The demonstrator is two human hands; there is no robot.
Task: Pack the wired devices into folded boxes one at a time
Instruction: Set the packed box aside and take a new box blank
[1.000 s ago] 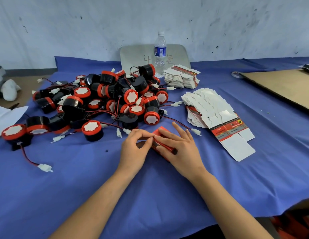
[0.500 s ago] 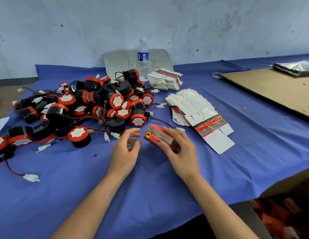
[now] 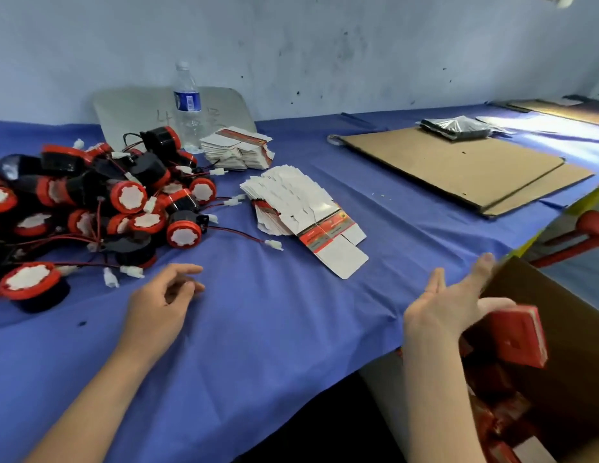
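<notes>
**Right hand point(image 3: 448, 310) holds a small red folded cardboard box point(image 3: 522, 337) past the edge of the bench point(image 3: 308, 329), over a brown carton point(image 3: 565, 302).**
Thumb hooks the box, fingers point(image 3: 482, 270) spread; left hand point(image 3: 161, 300) lies loosely curled, empty, on open bench beside black-and-red wired devices point(image 3: 124, 198).

Bare blue cloth point(image 3: 274, 329) runs free along the near edge. 1 wire point(image 3: 238, 232) crosses the gap between the pile of devices point(image 3: 124, 202) and the flat boxes point(image 3: 301, 212). The right hand point(image 3: 445, 312), gripping a red box point(image 3: 522, 339), blocks the carton point(image 3: 538, 289) mouth.
</notes>
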